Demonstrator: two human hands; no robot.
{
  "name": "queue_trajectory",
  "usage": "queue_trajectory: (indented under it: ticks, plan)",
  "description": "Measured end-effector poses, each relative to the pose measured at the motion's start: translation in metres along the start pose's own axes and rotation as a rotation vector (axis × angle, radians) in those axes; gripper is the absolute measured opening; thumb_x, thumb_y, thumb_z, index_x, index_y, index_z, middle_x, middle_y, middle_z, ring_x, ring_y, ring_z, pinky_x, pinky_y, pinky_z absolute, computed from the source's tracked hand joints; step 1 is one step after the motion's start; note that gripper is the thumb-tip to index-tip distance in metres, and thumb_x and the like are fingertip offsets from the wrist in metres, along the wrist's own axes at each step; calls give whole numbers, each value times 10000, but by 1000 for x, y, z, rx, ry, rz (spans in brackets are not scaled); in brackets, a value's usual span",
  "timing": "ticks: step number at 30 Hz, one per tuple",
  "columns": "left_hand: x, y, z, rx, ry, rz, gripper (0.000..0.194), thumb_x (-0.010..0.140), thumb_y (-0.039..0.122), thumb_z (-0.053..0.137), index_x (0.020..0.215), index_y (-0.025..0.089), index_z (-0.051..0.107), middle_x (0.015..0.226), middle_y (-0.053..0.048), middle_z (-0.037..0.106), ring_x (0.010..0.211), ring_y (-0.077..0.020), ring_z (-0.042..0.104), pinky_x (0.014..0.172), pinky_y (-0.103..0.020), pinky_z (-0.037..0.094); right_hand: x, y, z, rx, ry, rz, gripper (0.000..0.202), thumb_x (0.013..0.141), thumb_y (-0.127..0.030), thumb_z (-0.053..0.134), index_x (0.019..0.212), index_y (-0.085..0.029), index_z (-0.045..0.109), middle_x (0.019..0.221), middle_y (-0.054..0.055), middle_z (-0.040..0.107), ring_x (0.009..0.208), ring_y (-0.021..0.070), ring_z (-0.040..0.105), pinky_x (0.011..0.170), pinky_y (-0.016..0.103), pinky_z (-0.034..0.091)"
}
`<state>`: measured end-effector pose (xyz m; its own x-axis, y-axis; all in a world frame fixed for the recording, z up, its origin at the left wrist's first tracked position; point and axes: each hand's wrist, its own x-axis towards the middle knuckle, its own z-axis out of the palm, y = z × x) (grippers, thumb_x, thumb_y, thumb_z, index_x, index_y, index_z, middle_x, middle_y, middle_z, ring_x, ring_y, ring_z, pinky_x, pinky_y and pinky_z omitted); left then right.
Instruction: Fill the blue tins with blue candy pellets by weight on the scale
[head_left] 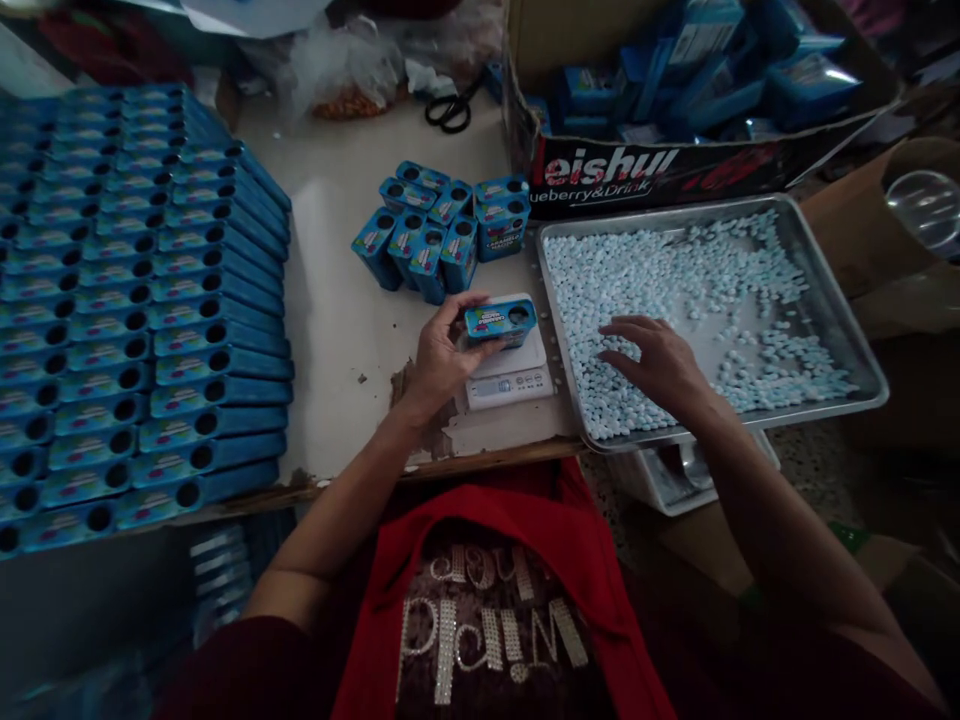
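Observation:
My left hand point(446, 352) is closed around a small blue candy box point(500, 319), thumb on the near side and fingers on the far side. The box has a dark round hole in its top and is held over a white digital scale point(510, 388); whether it rests on the plate I cannot tell. My right hand point(654, 362) is over a metal tray point(874, 375) spread with small pale blue and white candies point(615, 270). Its fingers are apart above the candies, with nothing visible between them.
Rows of blue boxes point(150, 300) fill the table's left side. A loose group of similar boxes point(427, 235) stands behind the scale. Black scissors point(450, 112) and a plastic bag point(345, 70) lie farther back. An open carton point(600, 175) of blue packs stands behind the tray.

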<state>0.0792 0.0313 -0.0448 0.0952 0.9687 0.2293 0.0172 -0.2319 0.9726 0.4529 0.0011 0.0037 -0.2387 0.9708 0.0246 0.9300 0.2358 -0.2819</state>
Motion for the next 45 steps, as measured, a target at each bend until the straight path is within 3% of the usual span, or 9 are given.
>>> queue_trajectory:
  ticks: [7, 11, 17, 24, 30, 34, 37, 40, 45]
  plan:
    - [-22, 12, -52, 182, 115, 20, 813, 840, 518, 1105, 1536, 350, 722, 1405, -79, 819, 1391, -340, 792, 1212, -543, 676, -22, -19, 15, -168, -196, -95, 576, 990, -285, 860, 1552, -176, 795, 1429, 218, 780, 1261, 407, 736, 1088, 518, 593]
    - [-26, 20, -72, 215, 192, -9, 644, 865, 583, 1095, 1386, 331, 812, 1261, -52, 865, 1260, -318, 838, 1115, -503, 712, -8, -33, 19, -230, -206, 54, 275, 1042, -254, 693, 1243, -173, 862, 1201, 185, 812, 978, 329, 745, 803, 395, 491]
    - [-20, 28, -83, 265, 165, 131, 502, 936, 575, 1082, 1325, 348, 859, 1201, -7, 894, 1152, -293, 869, 1097, -588, 728, 10, -18, -8, 181, -185, 270, 144, 894, -289, 788, 965, -227, 897, 831, 61, 834, 779, 262, 761, 744, 360, 508]
    - [-14, 46, -69, 254, 71, 119, 437, 946, 474, 1052, 1306, 327, 853, 1230, -31, 887, 1157, -284, 861, 1141, -517, 731, 6, -18, -21, 239, -136, 378, 92, 814, -319, 838, 843, -235, 860, 747, 41, 800, 725, 234, 726, 696, 344, 474]
    - [-8, 50, -44, 367, 74, 131, 697, 803, 397, 1150, 1397, 299, 798, 1375, -72, 825, 1376, -397, 785, 1289, -627, 634, 12, -20, -20, 401, -125, 369, 285, 888, -481, 850, 994, -223, 908, 707, 38, 760, 663, 234, 715, 686, 366, 488]
    - [5, 60, 1, 661, -120, 272, 733, 752, 178, 1137, 1399, 244, 799, 1511, -129, 777, 1516, -481, 703, 1355, -656, 562, 18, -12, -25, 161, -140, 270, 161, 957, -382, 864, 1038, -268, 943, 853, 78, 864, 799, 316, 814, 805, 426, 538]
    - [28, 79, 10, 879, -335, 206, 565, 900, -3, 924, 1394, 248, 813, 1418, -120, 836, 1342, -409, 807, 1143, -536, 686, 37, -18, -25, -38, -64, 200, 158, 1012, -423, 876, 1023, -288, 956, 1174, 126, 940, 999, 394, 857, 874, 470, 552]
    - [67, 110, -42, 917, -270, 214, 628, 889, 11, 966, 1439, 270, 808, 1395, -92, 851, 1288, -393, 832, 1078, -521, 713, 73, -52, -18, -10, 27, 21, 221, 1074, -404, 803, 1118, -250, 954, 1202, 147, 928, 1001, 370, 845, 888, 458, 571]
    - [195, 143, -224, 1066, 119, 230, 935, 587, 5, 1144, 1420, 129, 738, 1335, -43, 800, 1391, -412, 792, 1322, -770, 542, 154, -148, -5, 15, 39, -335, 387, 1153, -197, 559, 1405, -190, 854, 1293, 173, 850, 1084, 306, 821, 870, 383, 557]
